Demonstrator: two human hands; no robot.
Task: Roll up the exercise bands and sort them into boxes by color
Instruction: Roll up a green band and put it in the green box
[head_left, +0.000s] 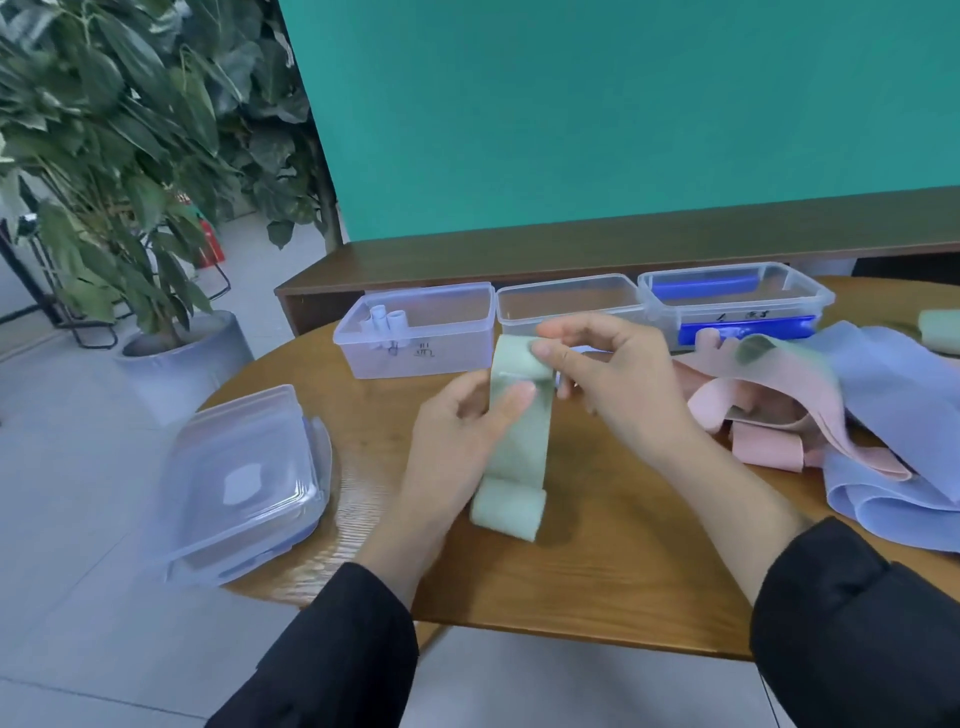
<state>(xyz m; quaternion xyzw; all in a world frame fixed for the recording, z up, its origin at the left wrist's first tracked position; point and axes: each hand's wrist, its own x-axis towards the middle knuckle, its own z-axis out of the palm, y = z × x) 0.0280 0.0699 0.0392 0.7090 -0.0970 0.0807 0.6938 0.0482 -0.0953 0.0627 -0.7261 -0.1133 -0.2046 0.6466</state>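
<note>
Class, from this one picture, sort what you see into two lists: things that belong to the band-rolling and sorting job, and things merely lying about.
Belong to the job:
green band, held by left hand and right hand
pink bands
blue bands
three clear boxes

Just lying about:
stacked lids
potted plant

Your one head camera looks forward and down, close over the near edge of the table (597, 571), toward the far green wall (623, 104).

Box labels (423, 349) too blurry; blue bands (904, 415) cut off rt.
</note>
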